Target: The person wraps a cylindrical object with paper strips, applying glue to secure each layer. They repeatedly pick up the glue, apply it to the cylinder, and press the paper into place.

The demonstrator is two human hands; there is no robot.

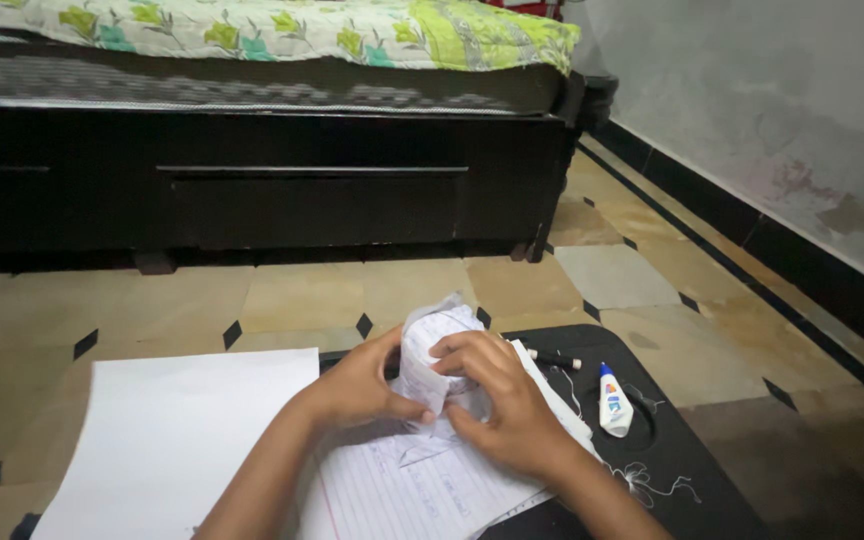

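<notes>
Both my hands hold a crumpled piece of white paper with handwriting on it, raised a little above a lined notebook page. My left hand grips the paper's left side with thumb and fingers. On the right side my right hand curls over it, fingers pressing the paper's front. The lower part of the paper is hidden between my palms.
A black low table carries the lined page, a small white glue bottle, a pen and loose white thread. A large blank white sheet lies to the left. A dark bed frame stands behind on tiled floor.
</notes>
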